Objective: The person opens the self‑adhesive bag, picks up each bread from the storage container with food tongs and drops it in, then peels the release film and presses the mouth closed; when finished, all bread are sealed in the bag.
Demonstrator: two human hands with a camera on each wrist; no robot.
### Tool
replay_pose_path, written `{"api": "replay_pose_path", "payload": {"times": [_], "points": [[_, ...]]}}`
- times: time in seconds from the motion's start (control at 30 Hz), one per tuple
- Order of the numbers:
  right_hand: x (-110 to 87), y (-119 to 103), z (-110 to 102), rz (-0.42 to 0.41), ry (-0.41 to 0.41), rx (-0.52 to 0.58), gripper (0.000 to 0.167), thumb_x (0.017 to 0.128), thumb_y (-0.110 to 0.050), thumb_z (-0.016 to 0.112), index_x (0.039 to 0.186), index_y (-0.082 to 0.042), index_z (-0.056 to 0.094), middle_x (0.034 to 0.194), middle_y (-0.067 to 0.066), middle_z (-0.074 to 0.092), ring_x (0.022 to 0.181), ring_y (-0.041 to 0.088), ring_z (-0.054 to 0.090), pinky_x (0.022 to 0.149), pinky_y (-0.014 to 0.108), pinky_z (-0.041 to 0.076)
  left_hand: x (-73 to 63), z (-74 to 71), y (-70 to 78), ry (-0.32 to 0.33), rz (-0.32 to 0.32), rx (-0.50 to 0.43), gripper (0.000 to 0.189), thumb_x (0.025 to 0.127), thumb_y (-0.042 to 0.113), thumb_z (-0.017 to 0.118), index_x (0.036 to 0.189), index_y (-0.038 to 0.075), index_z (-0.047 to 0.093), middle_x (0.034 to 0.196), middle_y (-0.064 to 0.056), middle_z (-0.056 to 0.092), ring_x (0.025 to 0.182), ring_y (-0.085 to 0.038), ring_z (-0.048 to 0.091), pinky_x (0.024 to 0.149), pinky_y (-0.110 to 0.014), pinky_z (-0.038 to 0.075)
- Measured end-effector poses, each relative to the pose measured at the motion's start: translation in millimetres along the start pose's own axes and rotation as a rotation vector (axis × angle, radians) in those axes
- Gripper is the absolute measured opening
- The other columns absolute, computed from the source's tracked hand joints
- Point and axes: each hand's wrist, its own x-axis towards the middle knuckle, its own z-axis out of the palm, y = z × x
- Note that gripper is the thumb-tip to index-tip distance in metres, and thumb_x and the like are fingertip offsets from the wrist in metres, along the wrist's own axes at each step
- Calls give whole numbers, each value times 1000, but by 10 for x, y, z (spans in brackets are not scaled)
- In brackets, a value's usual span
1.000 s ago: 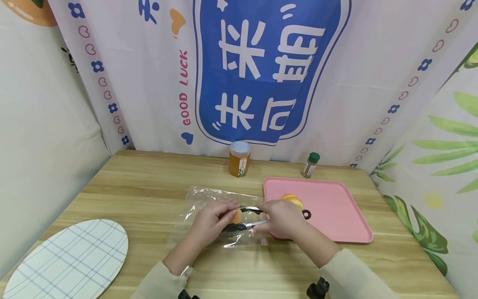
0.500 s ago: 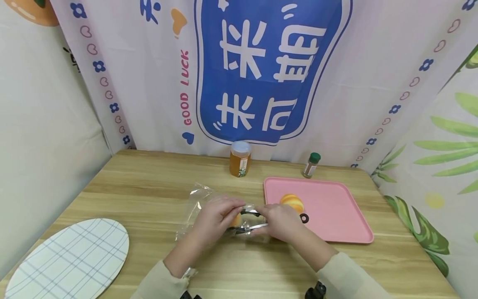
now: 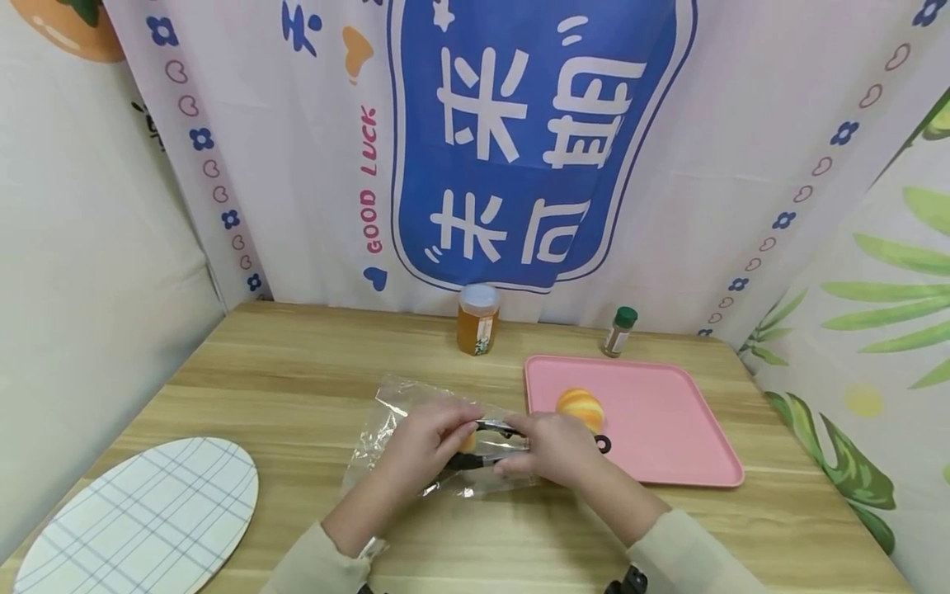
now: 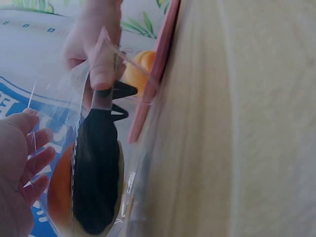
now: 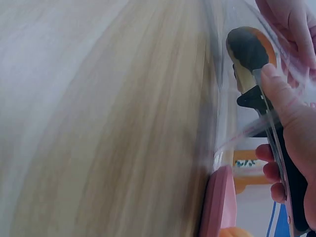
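Observation:
My right hand (image 3: pixel 560 445) grips a pair of tongs (image 4: pixel 96 168) with black tips and metal arms. Their tips reach inside a clear plastic bag (image 3: pixel 371 441) and clasp an orange-brown bun (image 4: pixel 60 190) there. In the head view the bun is mostly hidden by my left hand (image 3: pixel 425 441), which holds the bag from the left with its fingers bent around the film. From the right wrist, the bun shows between the dark tips, near my left fingers. A second, striped yellow-orange bun (image 3: pixel 580 408) sits on the pink tray (image 3: pixel 668 421), just behind my right hand.
A honey-coloured jar (image 3: pixel 477 322) with a pale lid stands at the back of the wooden table (image 3: pixel 312 371). Right of it is a small green-capped spice bottle (image 3: pixel 619 332). An oval checked placemat (image 3: pixel 148 520) lies front left. Printed cloth hangs behind.
The bag crumpled up around my left hand, then spread flatter again. My right hand and the tongs' ring end have shifted slightly down in view, exposing more of the bun on the tray.

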Motion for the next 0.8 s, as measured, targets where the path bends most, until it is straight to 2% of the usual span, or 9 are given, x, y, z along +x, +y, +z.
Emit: {"api": "replay_pose_path", "payload": {"times": [0.17, 0.37, 0.53, 0.73, 0.8], "points": [[29, -80, 11, -35, 35, -24, 66, 71, -68, 72, 119, -22, 70, 100, -5, 76, 86, 12, 72, 64, 29, 56, -25, 63, -15, 24, 29, 20, 13, 88, 14, 71, 101, 13, 75, 99, 1, 76, 89, -14, 70, 79, -30, 59], [49, -153, 50, -22, 54, -3, 67, 69, -68, 73, 119, -23, 71, 97, -5, 77, 84, 12, 72, 60, 26, 55, -35, 92, 13, 36, 16, 43, 12, 88, 15, 72, 99, 15, 75, 100, 1, 76, 97, -16, 71, 88, -34, 58], [63, -179, 96, -19, 66, -3, 71, 68, -68, 73, 126, -27, 67, 98, -6, 77, 85, 12, 72, 61, 28, 55, -44, 89, 31, 37, -6, 58, 12, 88, 16, 72, 100, 16, 75, 102, 2, 76, 100, -17, 71, 92, -36, 58], [74, -198, 131, -6, 45, -28, 66, 69, -66, 75, 123, -28, 69, 95, -7, 77, 81, 12, 71, 58, 28, 55, -13, 49, 71, 43, 30, 59, 13, 88, 16, 72, 101, 16, 75, 100, 3, 76, 98, -15, 70, 92, -36, 58], [76, -201, 130, -12, 47, -45, 68, 69, -66, 75, 123, -26, 69, 97, -7, 76, 82, 12, 71, 61, 29, 57, 4, 30, 92, 39, 40, 66, 14, 88, 16, 72, 101, 16, 75, 100, 4, 76, 97, -14, 70, 92, -35, 57]]}}
